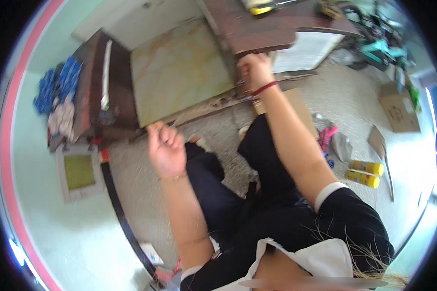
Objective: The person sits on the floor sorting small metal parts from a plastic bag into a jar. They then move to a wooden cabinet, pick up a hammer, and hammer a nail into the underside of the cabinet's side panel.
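A pale green, marble-patterned panel [182, 72] lies between two dark brown wooden parts of a piece of furniture. At its near left corner is my left hand [167, 149], fingers curled in, the tips at the panel's edge; whether they pinch anything is hidden. My right hand [256, 72] is closed against the dark wooden upright beside the panel's right end, just under the brown top [257, 34]. What lies inside its fingers does not show. A rough, worn strip [196, 110] runs along the panel's near edge.
Blue and pale cloths [58, 92] hang by the dark wooden box [100, 87] at left. Cardboard [298, 109] lies under my right forearm. To the right are pink gloves [327, 137], two yellow cans [366, 173], a cardboard box [399, 106] and a teal machine [381, 51].
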Motion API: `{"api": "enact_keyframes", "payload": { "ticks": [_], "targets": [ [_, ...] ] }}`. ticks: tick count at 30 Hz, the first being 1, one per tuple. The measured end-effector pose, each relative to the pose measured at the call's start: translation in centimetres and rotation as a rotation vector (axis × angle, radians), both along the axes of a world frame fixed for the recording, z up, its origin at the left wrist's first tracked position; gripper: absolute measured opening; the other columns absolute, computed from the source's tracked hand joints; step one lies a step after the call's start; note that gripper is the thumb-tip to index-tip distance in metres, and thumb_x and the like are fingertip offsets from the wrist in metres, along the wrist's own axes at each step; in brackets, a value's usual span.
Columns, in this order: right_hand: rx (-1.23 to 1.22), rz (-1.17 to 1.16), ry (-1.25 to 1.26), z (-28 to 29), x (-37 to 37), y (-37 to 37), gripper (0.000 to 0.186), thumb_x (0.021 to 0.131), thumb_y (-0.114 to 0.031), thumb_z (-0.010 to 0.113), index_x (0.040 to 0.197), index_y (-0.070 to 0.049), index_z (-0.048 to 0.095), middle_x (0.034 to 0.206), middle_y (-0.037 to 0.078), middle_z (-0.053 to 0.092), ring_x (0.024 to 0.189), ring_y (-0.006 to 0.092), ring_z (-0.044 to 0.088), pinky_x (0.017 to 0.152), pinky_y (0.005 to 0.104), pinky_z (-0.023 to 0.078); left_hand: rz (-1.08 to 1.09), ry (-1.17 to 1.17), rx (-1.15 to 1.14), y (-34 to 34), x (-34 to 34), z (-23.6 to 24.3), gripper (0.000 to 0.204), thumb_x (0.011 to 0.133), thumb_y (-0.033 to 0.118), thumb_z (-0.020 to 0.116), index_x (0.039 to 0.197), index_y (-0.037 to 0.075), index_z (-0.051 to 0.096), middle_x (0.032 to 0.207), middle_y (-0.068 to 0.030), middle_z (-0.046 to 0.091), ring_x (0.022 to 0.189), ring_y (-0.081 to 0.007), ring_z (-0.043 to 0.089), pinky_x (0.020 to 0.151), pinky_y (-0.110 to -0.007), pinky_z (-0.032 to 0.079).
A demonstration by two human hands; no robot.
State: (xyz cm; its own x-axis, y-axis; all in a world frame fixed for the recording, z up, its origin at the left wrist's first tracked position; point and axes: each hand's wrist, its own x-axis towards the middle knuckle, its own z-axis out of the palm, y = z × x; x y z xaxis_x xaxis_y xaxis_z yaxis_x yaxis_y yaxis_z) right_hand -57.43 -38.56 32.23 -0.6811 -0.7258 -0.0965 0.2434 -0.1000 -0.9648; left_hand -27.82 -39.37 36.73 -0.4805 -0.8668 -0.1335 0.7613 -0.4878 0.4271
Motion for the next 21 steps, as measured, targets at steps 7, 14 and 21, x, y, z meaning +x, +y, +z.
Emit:
{"api": "enact_keyframes", "payload": {
  "ticks": [7, 14, 21],
  "targets": [
    [-0.069, 0.077, -0.124, 0.7, 1.3, 0.5, 0.023, 0.083, -0.024, 0.059, 0.095, -0.004, 0.056, 0.083, 0.004, 0.06, 0.077, 0.0118, 0.053, 0.068, 0.0263, 0.039, 0.09, -0.067, 0.004, 0.6, 1.3, -0.3, 0.021, 0.095, 0.025, 0.045, 0.091, 0.005, 0.051, 0.067, -0.0004, 0.038, 0.059, -0.0101, 0.034, 0.05, -0.023, 0.031],
    [-0.123, 0.025, -0.114, 0.1, 1.0, 0.2, 0.017, 0.083, -0.023, 0.061, 0.088, -0.007, 0.057, 0.08, 0.004, 0.06, 0.076, 0.0111, 0.056, 0.067, 0.026, 0.036, 0.117, -0.078, 0.001, 0.6, 1.7, 0.0, 0.021, 0.095, 0.025, 0.045, 0.089, 0.005, 0.052, 0.066, 0.0, 0.038, 0.058, -0.0095, 0.035, 0.05, -0.023, 0.031],
    [-0.226, 0.035, -0.178, -0.7, 0.5, -0.5, 0.013, 0.084, -0.018, 0.059, 0.086, -0.006, 0.058, 0.077, 0.005, 0.06, 0.072, 0.0138, 0.056, 0.064, 0.0261, 0.039, 0.154, -0.105, -0.027, 0.1, 3.0, -0.1, 0.022, 0.095, 0.025, 0.045, 0.09, 0.006, 0.053, 0.066, 0.0002, 0.038, 0.058, -0.0093, 0.035, 0.05, -0.022, 0.031]
  ]
}}
